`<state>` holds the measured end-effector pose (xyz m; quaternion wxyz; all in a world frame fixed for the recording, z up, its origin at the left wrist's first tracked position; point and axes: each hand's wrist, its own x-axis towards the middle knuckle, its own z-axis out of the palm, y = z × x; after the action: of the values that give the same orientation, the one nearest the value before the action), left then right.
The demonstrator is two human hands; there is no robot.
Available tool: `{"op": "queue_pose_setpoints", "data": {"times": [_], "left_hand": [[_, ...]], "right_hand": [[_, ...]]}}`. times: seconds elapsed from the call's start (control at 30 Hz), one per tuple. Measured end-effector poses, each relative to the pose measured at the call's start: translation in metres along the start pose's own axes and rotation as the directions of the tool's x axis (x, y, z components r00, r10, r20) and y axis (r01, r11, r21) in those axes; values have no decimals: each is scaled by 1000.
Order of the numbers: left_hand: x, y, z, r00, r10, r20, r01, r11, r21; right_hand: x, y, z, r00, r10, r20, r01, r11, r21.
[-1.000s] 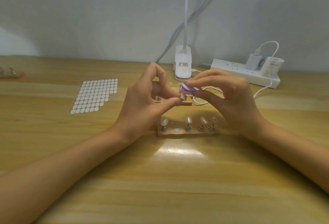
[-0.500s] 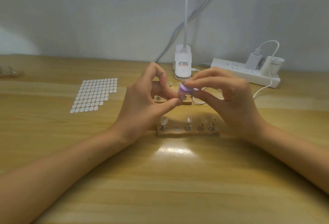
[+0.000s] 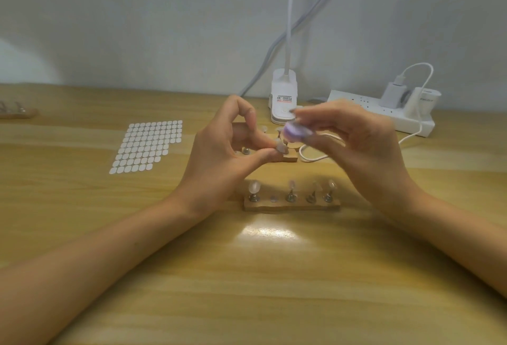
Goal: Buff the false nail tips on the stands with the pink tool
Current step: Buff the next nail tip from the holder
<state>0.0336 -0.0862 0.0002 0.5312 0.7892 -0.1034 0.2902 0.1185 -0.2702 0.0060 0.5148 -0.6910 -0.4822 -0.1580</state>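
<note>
Above the wooden table, the left hand pinches a false nail tip. At its 3 o'clock, the right hand grips the blurred pink tool just beside that tip. At 6 o'clock, the wooden stand carries a row of tips.

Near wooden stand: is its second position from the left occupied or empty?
Empty: the near stand shows only a flat disc there, no upright tip.

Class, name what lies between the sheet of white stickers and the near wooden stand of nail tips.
Head view: the left hand, pinching a nail tip, lies between the sticker sheet and the near stand.
</note>
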Motion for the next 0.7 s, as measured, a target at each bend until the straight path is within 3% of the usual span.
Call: {"op": "queue_pose_setpoints", "data": {"times": [0.07, 0.3, 0.43, 0.53, 0.7], "left_hand": [[0, -1, -1, 1000, -2, 5, 2, 1000, -22], [0, -1, 0, 998, 47, 32, -47, 999, 0], [1, -2, 0, 998, 64, 11, -64, 998, 17], [0, -1, 0, 996, 84, 27, -84, 996, 38], [0, -2, 1, 996, 88, 31, -90, 995, 39]], "right_hand": [[-2, -2, 6, 993, -91, 78, 96, 993, -62], [-3, -3, 6, 984, -150, 91, 158, 984, -85], [0, -3, 2, 996, -89, 29, 92, 985, -149], [1, -6, 5, 987, -148, 68, 156, 979, -130], [2, -6, 5, 991, -127, 38, 131, 982, -139]]}}
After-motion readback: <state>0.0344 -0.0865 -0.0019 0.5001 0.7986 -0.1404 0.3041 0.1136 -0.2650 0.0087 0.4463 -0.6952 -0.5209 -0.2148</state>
